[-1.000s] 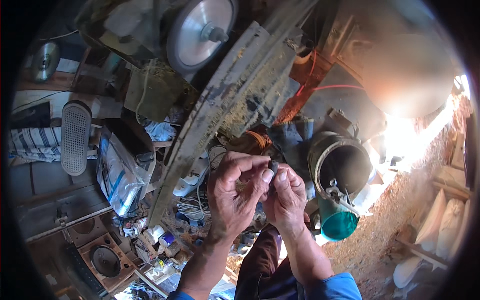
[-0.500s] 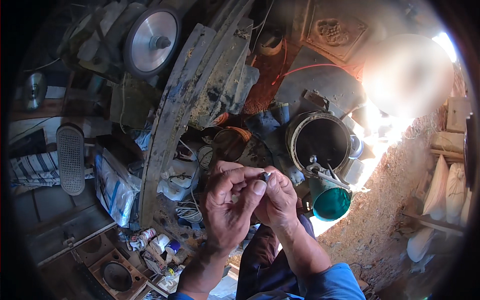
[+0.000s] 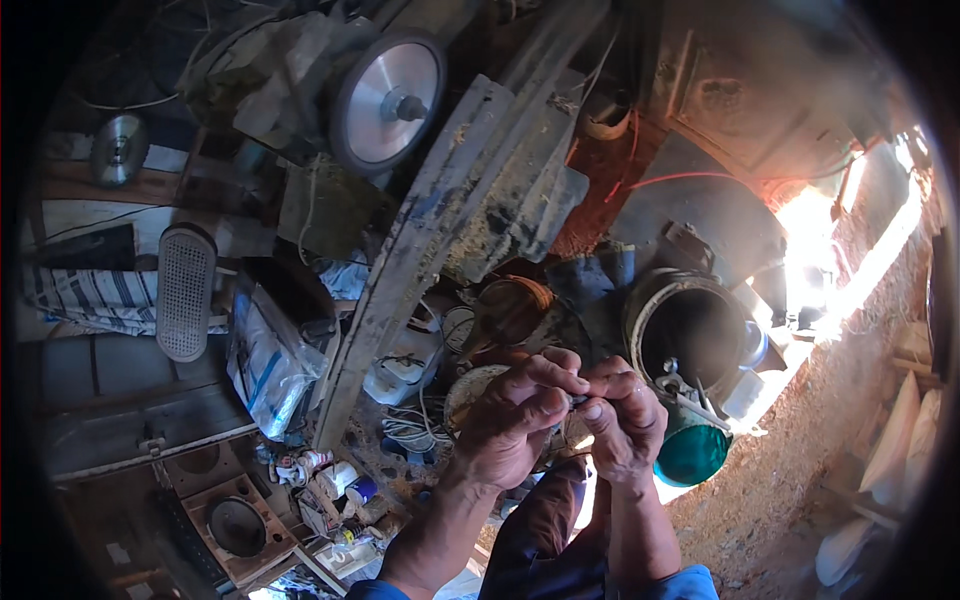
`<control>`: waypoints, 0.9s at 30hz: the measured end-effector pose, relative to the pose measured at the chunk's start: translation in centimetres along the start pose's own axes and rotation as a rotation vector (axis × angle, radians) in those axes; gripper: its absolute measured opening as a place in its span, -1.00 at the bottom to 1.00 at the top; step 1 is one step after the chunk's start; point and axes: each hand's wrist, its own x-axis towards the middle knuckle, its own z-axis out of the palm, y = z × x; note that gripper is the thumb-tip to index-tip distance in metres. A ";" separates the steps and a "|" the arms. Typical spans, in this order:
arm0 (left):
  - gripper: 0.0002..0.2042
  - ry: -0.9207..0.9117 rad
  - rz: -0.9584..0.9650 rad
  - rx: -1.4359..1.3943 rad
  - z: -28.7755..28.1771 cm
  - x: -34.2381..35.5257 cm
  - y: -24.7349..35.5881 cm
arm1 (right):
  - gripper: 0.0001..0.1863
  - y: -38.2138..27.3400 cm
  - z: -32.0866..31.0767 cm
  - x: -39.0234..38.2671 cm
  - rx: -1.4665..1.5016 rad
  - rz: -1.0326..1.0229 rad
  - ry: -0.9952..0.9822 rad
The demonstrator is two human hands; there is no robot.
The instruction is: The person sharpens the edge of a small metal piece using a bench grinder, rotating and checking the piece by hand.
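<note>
Both hands meet in front of me, fingertips close together over my lap. A small dark piece (image 3: 576, 401) sits between them, too small and too covered by fingers to name. My left hand (image 3: 508, 425) is closed, its thumb and forefinger pressed on the piece from the left. My right hand (image 3: 628, 425) is closed too, thumb and curled fingers against it from the right. Just beyond the right hand are a round dark-mouthed drum (image 3: 637, 318) and a green bucket (image 3: 692, 456) with metal tools lying across its top.
Long weathered boards (image 3: 400, 250) slant upward on the left, beside a large disc wheel (image 3: 388, 105) on a spindle. Further left are a grated oval panel (image 3: 186, 290) and a plastic-wrapped package (image 3: 280, 365). Small cans (image 3: 340, 480) cluster lower left. Dusty ground (image 3: 780, 480) stretches to the right.
The view has turned, so the surroundings sit differently in it. My hands remain together on the small piece, with the right fingers more curled over. The pale round blur at upper right is gone.
</note>
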 end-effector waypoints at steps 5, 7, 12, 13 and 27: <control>-0.70 -0.032 0.019 0.003 -1.3 1.4 1.9 | -0.83 0.8 1.0 3.0 0.027 0.005 -0.074; -0.67 -0.007 0.015 0.021 -1.9 1.8 3.0 | -0.84 1.2 1.7 4.3 0.060 0.001 -0.149; -0.63 0.028 0.139 0.075 -3.0 2.7 5.7 | -0.87 1.8 4.3 7.2 0.118 0.045 -0.213; -0.63 0.038 0.129 0.069 -3.2 3.0 6.2 | -0.87 1.9 4.9 7.8 0.126 0.041 -0.208; -0.59 0.401 0.744 0.777 -4.0 7.5 9.7 | -0.86 5.1 14.3 15.6 0.113 -0.099 0.083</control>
